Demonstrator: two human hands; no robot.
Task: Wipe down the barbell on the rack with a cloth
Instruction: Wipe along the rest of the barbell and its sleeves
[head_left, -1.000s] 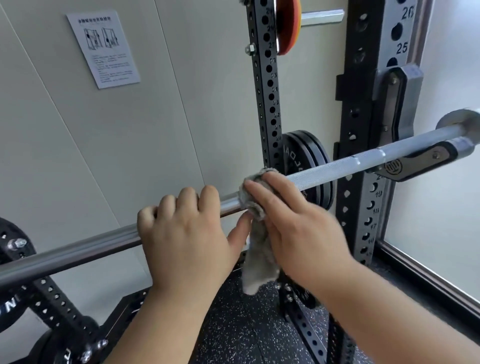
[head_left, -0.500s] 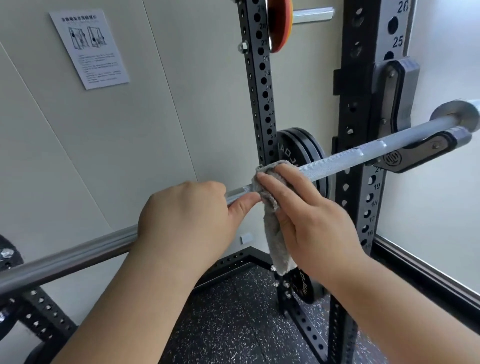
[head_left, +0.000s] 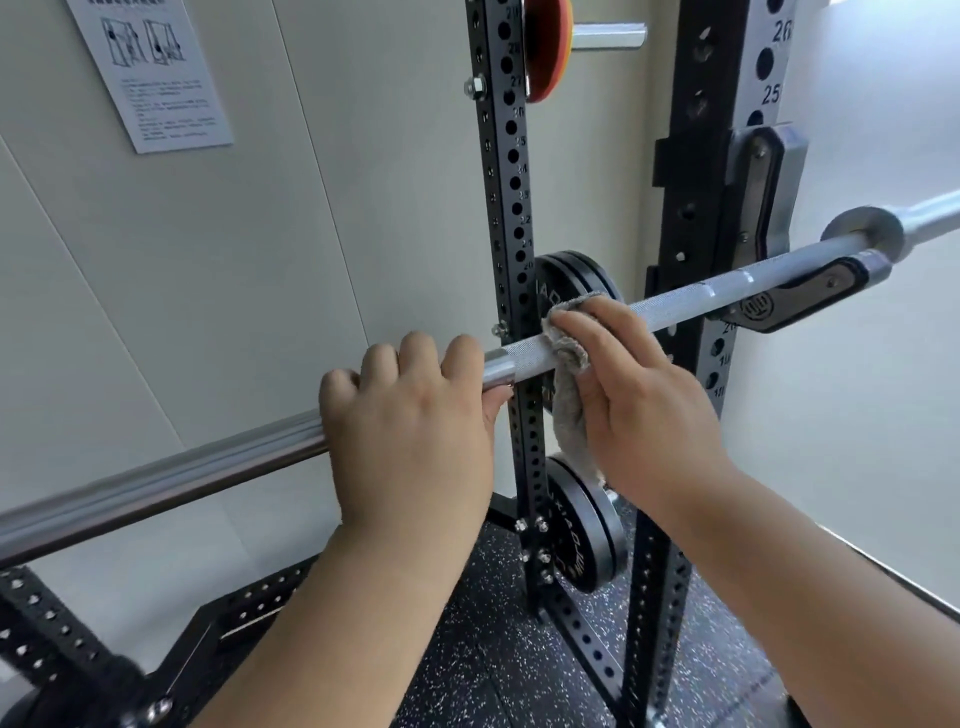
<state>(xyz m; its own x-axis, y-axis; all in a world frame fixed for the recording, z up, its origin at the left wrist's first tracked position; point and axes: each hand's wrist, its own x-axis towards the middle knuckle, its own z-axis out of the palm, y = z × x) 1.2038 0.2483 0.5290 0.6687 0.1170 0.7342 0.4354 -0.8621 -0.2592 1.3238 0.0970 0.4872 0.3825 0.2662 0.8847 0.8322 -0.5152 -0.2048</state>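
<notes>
A silver barbell (head_left: 696, 293) runs from lower left to upper right and rests in the rack's hook (head_left: 789, 304) at the right upright. My left hand (head_left: 415, 431) is wrapped over the bar's smooth middle. Just to its right, my right hand (head_left: 639, 405) presses a grey cloth (head_left: 569, 400) around the knurled part. The cloth's loose end hangs down below the bar. A short bare stretch of bar shows between my hands.
The black perforated rack uprights (head_left: 511, 218) stand behind the bar, with black weight plates (head_left: 587, 535) stored low and an orange plate (head_left: 545, 47) on a peg up top. A paper notice (head_left: 150, 73) hangs on the grey wall. Speckled rubber floor (head_left: 493, 665) lies below.
My right hand has slid the cloth to the right along the bar, opening a gap from my left hand. The view has shifted slightly.
</notes>
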